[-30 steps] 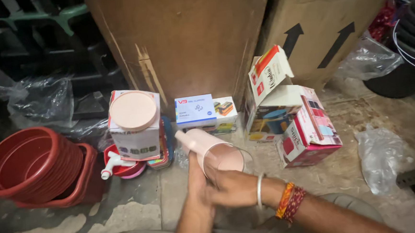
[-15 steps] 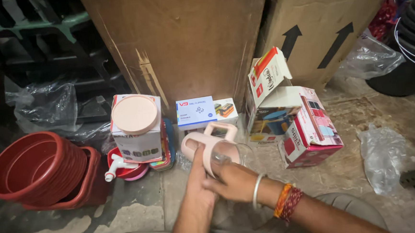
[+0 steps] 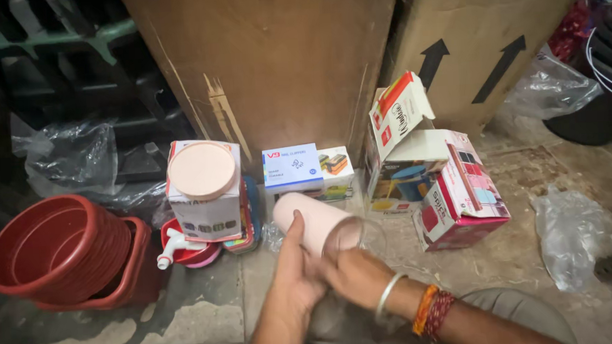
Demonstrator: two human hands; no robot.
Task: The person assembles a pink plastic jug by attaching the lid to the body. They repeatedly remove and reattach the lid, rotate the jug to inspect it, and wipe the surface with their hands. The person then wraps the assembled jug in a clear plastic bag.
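So the person's got a pale pink tumbler (image 3: 309,218) with a clear section on its lower end, held low over the floor (image 3: 509,251) in front of the cardboard boxes (image 3: 271,68). Its long axis runs from about 10 o'clock to 4 o'clock. The left hand (image 3: 294,272) wraps the pink body from below, thumb up. The right hand (image 3: 358,275) curls around the clear end at 4 o'clock, closer to that end.

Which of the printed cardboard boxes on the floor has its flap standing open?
The red-and-white cardboard box right of the blue-and-white one: its lid flap sticks up; the others are closed.
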